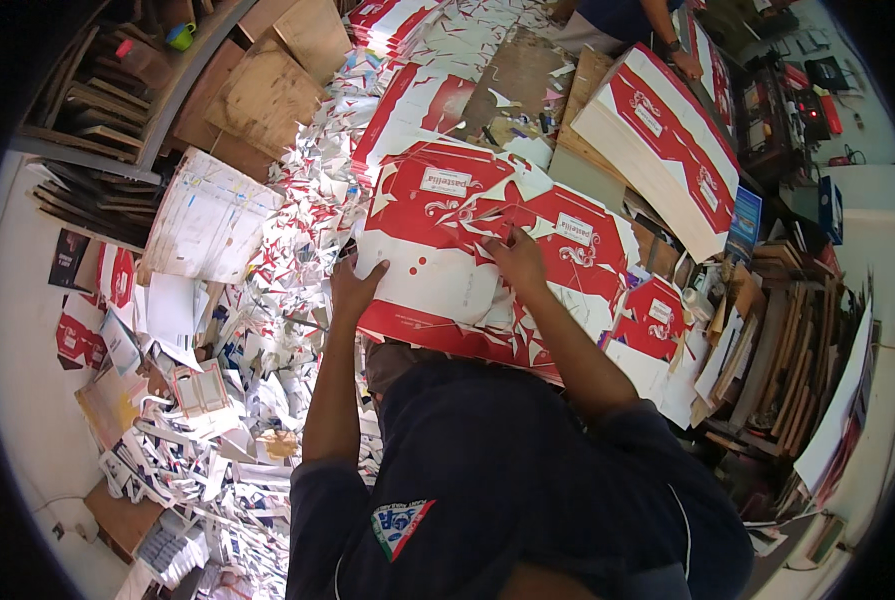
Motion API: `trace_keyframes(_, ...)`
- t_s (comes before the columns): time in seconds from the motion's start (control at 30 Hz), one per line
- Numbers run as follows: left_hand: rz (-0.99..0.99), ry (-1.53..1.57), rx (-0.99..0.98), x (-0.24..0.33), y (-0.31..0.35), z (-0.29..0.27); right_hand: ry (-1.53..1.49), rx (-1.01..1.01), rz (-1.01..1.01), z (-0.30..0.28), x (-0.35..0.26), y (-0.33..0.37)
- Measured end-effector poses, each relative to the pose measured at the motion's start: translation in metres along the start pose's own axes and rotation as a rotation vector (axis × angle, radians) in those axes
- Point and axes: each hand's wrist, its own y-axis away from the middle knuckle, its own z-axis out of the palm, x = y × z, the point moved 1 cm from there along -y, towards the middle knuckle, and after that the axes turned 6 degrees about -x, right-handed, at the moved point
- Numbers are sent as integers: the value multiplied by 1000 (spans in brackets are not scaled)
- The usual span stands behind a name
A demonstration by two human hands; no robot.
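In front of me lies a stack of red and white printed cardboard sheets (437,285), die-cut into box blanks with torn gaps between them. My left hand (352,290) grips the stack's left edge, its thumb on top and its other fingers partly hidden at the side. Over the middle of the stack is my right hand (519,262), its fingers pinched on a cardboard scrap (502,222) along the gap between two blanks. Some loose white scraps (529,178) lie at the far edge of the stack.
Heaps of paper offcuts (297,215) cover the floor to the left. A tall stack of red and white sheets (657,130) stands at the far right, with another person's hand (685,64) near it. Wooden boards (267,95) lean at left; upright boards (782,370) line the right.
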Motion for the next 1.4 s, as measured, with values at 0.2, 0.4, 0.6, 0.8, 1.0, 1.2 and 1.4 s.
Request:
trace_keyframes(0.2,-58,552,-206,-33,-11,-20,-370,-17,-497,49,-115,90)
trace_keyframes(0.4,55,1069,-159,-112,9,-78,-567,-464,-418,94,-178,115)
trace_keyframes(0.6,-20,831,1,-171,65,-166,-772,-701,-313,141,-183,98)
trace_keyframes(0.8,-73,1067,100,-119,154,-195,-910,-890,-212,158,-179,79)
trace_keyframes(1.0,-105,1094,340,-81,235,-173,-770,-997,-147,153,-178,90)
trace_keyframes(1.2,-65,958,566,-47,291,-171,-233,-970,-201,154,-134,84)
trace_keyframes(1.4,-7,834,732,-23,330,-194,-360,-1023,-217,170,-120,89)
